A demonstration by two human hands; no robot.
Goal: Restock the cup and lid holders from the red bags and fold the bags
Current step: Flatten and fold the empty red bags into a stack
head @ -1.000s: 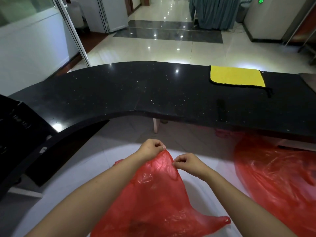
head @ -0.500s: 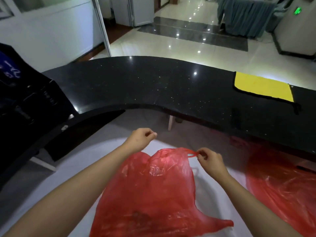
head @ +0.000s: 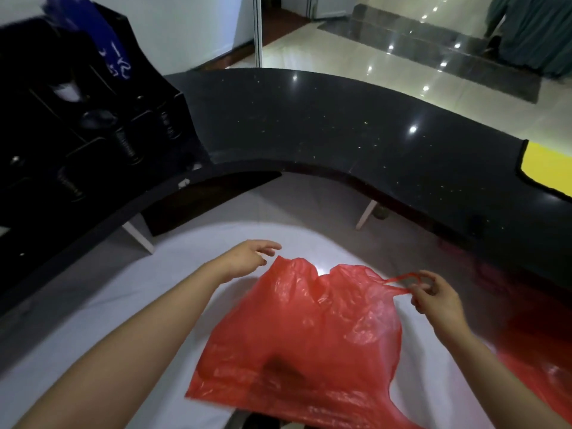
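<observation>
Red bag (head: 309, 332) lies spread on the white surface (head: 102, 308) between the two forearms, mouth end toward the far side, bottom edge nearest the person. Right hand (head: 436, 297) pinches the bag's stretched handle loop (head: 402, 278) at the bag's far right corner, thumb and fingers curled on the thin strip, pulling it taut to the right. Left hand (head: 247, 255) sits at the bag's far left corner, fingers straight and loosely spread, holding nothing; fingertips just beside the bag's upper left edge, cannot tell if they touch it. Dark blotch shows through the plastic near the bag's bottom, below both hands

Second red bag (head: 544, 376) lies to the right of the right forearm, partly cut off by the frame edge, apart from the first one. Black curved counter (head: 325, 128) arcs beyond both hands, glossy with light reflections. Black cup and lid holder (head: 83, 125) stands on the counter far left of the left hand, with dark slots and spring-like stacks inside; blue printed item (head: 114, 54) sticks up from its top. Yellow cloth (head: 548, 168) lies on the counter far beyond the right hand, at the frame's right edge. White support legs show under the counter
</observation>
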